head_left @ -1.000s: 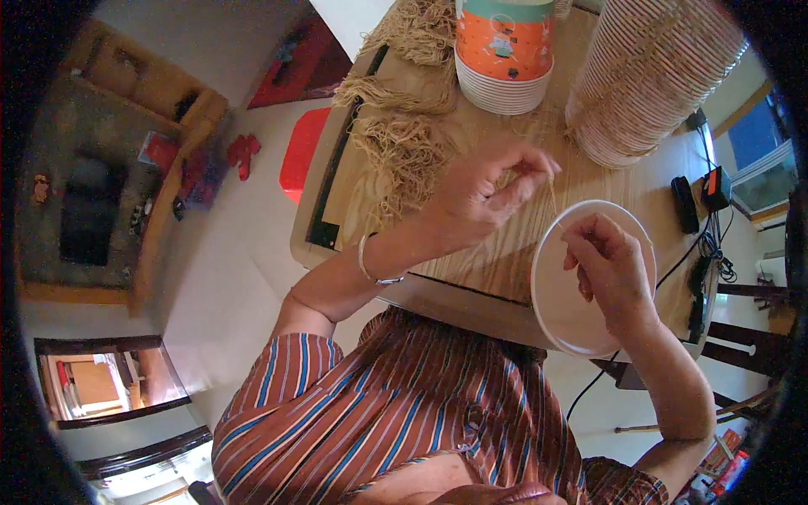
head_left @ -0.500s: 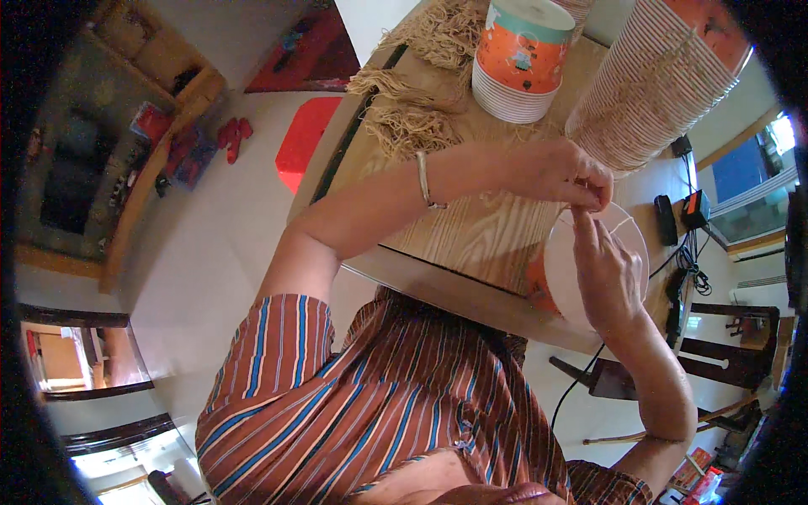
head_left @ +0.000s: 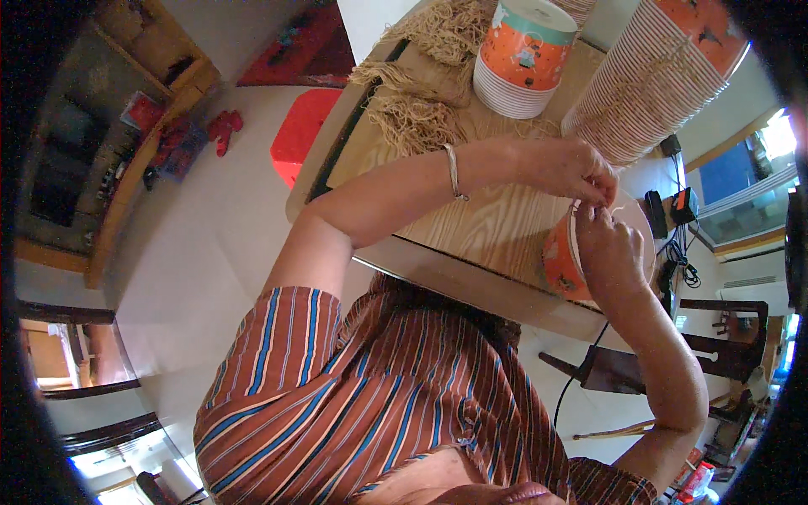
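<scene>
An orange paper bucket (head_left: 563,259) with a white inside stands tilted at the table's right front edge. Over its rim, my right hand (head_left: 613,252) is closed with bent fingers, gripping the rim area. My left hand (head_left: 581,175) reaches across from the left, its fingertips pinched together right beside the right fingertips. A short bit of thin pale cord (head_left: 619,209) shows by the fingers at the bucket's mouth; most of it is hidden by the hands. What lies exactly between the fingertips is too small to see clearly.
Bundles of tan cord (head_left: 412,118) lie on the wooden table (head_left: 471,240). Behind the hands are a short stack of paper buckets (head_left: 523,63) and a long leaning stack (head_left: 644,93) with cord strands on it. Black adapters (head_left: 683,206) and cables sit at right; a red stool (head_left: 299,135) stands left.
Both hands have shifted slightly right and come closer together. The bucket has turned, showing more of its orange side. My right fingers have curled in. The whole view has moved a little.
</scene>
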`<state>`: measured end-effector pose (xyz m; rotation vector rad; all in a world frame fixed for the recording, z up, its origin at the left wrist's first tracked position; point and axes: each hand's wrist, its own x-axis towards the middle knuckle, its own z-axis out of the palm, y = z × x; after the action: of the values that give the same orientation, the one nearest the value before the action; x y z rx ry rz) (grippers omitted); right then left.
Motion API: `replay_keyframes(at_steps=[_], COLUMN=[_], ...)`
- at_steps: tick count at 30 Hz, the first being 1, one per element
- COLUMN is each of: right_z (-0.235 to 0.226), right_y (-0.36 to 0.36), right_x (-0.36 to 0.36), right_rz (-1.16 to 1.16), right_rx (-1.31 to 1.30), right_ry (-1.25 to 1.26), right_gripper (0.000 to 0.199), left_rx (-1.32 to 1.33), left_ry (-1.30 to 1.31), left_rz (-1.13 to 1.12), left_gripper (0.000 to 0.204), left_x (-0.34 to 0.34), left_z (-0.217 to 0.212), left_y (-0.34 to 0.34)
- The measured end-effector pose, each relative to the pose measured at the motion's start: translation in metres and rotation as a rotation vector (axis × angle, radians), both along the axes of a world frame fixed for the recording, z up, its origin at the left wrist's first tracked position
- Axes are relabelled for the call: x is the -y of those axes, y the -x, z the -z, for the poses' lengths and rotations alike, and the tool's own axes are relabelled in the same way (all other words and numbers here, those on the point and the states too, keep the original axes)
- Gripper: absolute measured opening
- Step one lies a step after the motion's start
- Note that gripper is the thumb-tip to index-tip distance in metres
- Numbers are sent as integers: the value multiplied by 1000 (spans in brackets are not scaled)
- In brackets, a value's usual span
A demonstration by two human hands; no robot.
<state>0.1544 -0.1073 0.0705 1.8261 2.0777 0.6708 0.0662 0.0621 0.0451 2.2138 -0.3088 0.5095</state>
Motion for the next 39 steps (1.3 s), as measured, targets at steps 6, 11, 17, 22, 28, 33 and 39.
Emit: replay_keyframes(at_steps=[6,11,17,22,28,33,39], right_z=[0,-14,8,14,10,17,17], right_y=[-34,-47,-53,-52,-42,-35,-20], right_x=[-22,-20,-10,-3,1,3,8], right_rz=[437,681,625,633,618,565,402], right_rx=[-1069,-1954,-2475,-2570,-2657,-2771,-2961], right_ry=[389,625,617,608,516,448,430], right_gripper=[27,28,23,21,20,21,19], left_rx=[203,371,452,458,196,154,170], left_ry=[-56,-288,-419,-440,58,63,108], left_rz=[-199,-353,-360,-361,-454,-549,-665], left_gripper=[15,10,12,15,19,19,19], left_x=[8,35,49,48,66,73,89], left_z=[16,8,16,17,26,30,28], left_y=[2,41,51,48,55,58,63])
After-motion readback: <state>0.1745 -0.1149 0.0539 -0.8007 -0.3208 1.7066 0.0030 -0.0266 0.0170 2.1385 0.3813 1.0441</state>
